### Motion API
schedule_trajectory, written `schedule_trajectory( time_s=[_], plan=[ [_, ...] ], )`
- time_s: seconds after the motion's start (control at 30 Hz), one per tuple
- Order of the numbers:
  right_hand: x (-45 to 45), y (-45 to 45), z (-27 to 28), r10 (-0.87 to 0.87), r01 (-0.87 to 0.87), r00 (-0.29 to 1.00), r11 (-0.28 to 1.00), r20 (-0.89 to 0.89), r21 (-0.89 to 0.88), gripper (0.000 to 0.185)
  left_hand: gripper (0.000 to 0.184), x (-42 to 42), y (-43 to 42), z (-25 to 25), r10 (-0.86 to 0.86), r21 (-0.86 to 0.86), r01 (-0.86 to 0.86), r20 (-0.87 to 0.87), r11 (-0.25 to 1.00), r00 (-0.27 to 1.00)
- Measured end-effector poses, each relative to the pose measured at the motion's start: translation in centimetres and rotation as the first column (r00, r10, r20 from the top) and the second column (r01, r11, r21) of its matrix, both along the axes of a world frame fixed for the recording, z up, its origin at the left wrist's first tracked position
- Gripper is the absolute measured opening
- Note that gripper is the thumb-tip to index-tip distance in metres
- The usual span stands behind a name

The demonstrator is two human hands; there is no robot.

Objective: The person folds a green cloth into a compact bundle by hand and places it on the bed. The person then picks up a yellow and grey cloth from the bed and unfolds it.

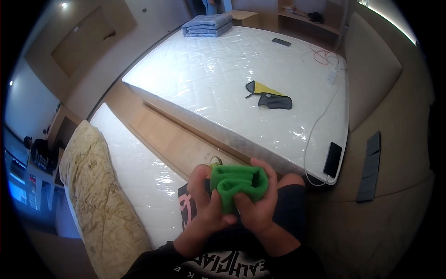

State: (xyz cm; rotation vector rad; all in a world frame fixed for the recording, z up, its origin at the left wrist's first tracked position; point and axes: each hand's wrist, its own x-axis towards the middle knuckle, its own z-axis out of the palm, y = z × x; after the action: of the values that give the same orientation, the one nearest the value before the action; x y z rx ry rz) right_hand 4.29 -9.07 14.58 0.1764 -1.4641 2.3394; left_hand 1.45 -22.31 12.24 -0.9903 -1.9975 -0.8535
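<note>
Both hands hold a bright green cloth (241, 179), folded and rolled into a thick bundle in front of my lap. My left hand (203, 209) grips its left side, with the thumb close against the rolled fold. On the other side, my right hand (260, 211) wraps its fingers round the cloth's right edge, the thumb pressing the lower front. The layered folds face up toward me. What lies beneath the cloth is hidden by the hands.
Ahead stands a plastic-covered mattress (200, 74) with a folded blue quilt (207, 25), a yellow-and-dark pouch-like item (274, 101), a phone (281, 42) and another phone (332, 159) on a white cable. A gold quilt (95, 186) lies on the nearer mattress (144, 186).
</note>
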Motion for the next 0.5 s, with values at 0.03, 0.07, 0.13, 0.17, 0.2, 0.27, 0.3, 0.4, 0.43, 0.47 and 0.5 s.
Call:
schedule_trajectory(
  time_s=[0.03, 0.07, 0.13, 0.17, 0.2, 0.27, 0.3, 0.4, 0.43, 0.47, 0.5],
  plan=[
    [0.0, -0.1, 0.0, -0.002, 0.002, 1.0, 1.0, -0.02, 0.0, 0.069, 0.07, -0.3, 0.0, -0.2, -0.007, 0.004, 0.007, -0.013, 1.0, 1.0],
    [0.1, -0.2, 0.0, -0.003, 0.003, 0.999, 1.0, -0.04, -0.002, 0.069, 0.069, -0.6, -0.1, -0.5, -0.014, 0.006, 0.014, -0.025, 1.0, 1.0],
    [0.1, -0.2, -0.1, -0.011, 0.011, 0.998, 1.0, -0.055, 0.004, 0.071, 0.067, -0.8, -0.4, -0.6, -0.029, 0.003, 0.029, -0.015, 1.0, 0.999],
    [0.1, -0.2, -0.2, -0.014, 0.015, 0.998, 1.0, -0.063, 0.007, 0.073, 0.067, -0.8, -0.6, -0.6, -0.035, -0.003, 0.035, 0.008, 0.999, 0.999],
    [0.1, -0.3, -0.2, -0.019, 0.018, 0.997, 1.0, -0.076, -0.006, 0.073, 0.067, -0.8, -0.8, -0.4, -0.053, -0.013, 0.053, 0.02, 0.998, 0.998],
    [0.0, -0.5, -0.3, -0.028, 0.024, 0.994, 0.999, -0.106, -0.033, 0.074, 0.067, -1.2, -1.0, 0.3, -0.1, -0.036, 0.101, 0.033, 0.994, 0.994],
    [-0.1, -0.4, -0.4, -0.032, 0.032, 0.991, 0.999, -0.132, -0.002, 0.074, 0.067, -1.0, -0.9, 0.8, -0.126, -0.017, 0.127, 0.071, 0.992, 0.99],
    [-0.1, -0.2, -0.7, -0.033, 0.047, 0.978, 0.997, -0.206, 0.063, 0.074, 0.067, 0.2, -0.5, 1.6, -0.194, 0.098, 0.176, 0.22, 0.979, 0.956],
    [0.0, -0.3, -0.6, -0.027, 0.043, 0.974, 0.997, -0.226, 0.067, 0.074, 0.068, 0.5, -0.4, 1.6, -0.214, 0.14, 0.183, 0.255, 0.973, 0.943],
    [0.0, -0.3, -0.5, -0.021, 0.04, 0.968, 0.997, -0.248, 0.072, 0.074, 0.069, 0.3, -0.4, 1.3, -0.227, 0.165, 0.189, 0.256, 0.968, 0.94],
    [0.1, -0.3, -0.5, -0.009, 0.03, 0.971, 0.996, -0.238, 0.085, 0.073, 0.071, 0.2, -0.8, -0.1, -0.267, 0.235, 0.191, 0.351, 0.953, 0.898]
  ],
)
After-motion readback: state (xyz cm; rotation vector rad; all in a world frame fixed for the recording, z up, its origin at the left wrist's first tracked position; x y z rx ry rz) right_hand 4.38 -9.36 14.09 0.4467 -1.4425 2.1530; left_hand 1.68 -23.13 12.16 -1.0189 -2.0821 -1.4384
